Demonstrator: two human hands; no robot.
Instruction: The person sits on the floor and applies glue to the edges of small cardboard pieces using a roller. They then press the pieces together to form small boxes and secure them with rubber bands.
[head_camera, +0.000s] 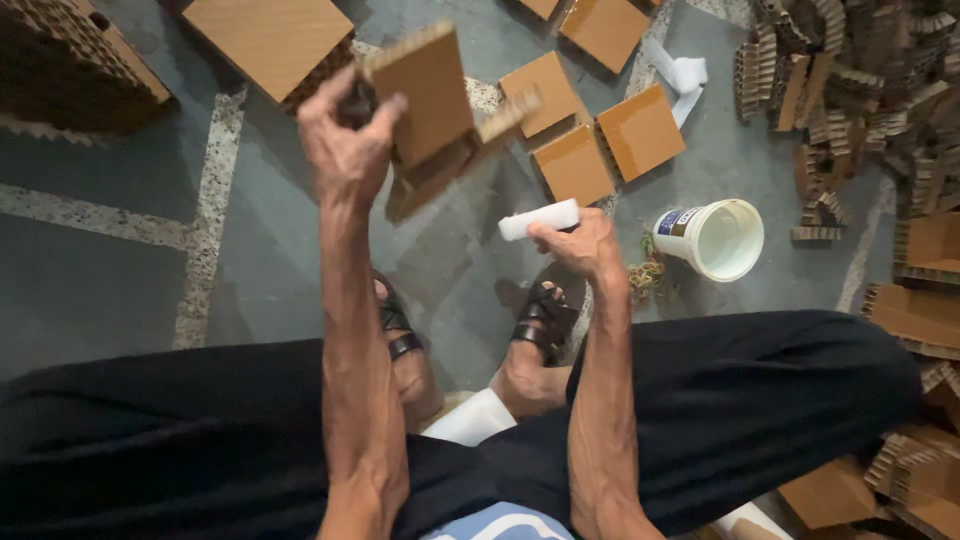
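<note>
The left hand (345, 140) grips a brown cardboard piece (432, 105), made of flat corrugated panels joined at angles, raised over the grey floor (120, 290); its top panel runs from lower left to upper right. The right hand (585, 245) is closed on a small white strip (538, 219), lying nearly level and pointing left, near a white tub (722, 238) and loose cardboard squares (640, 132).
</note>
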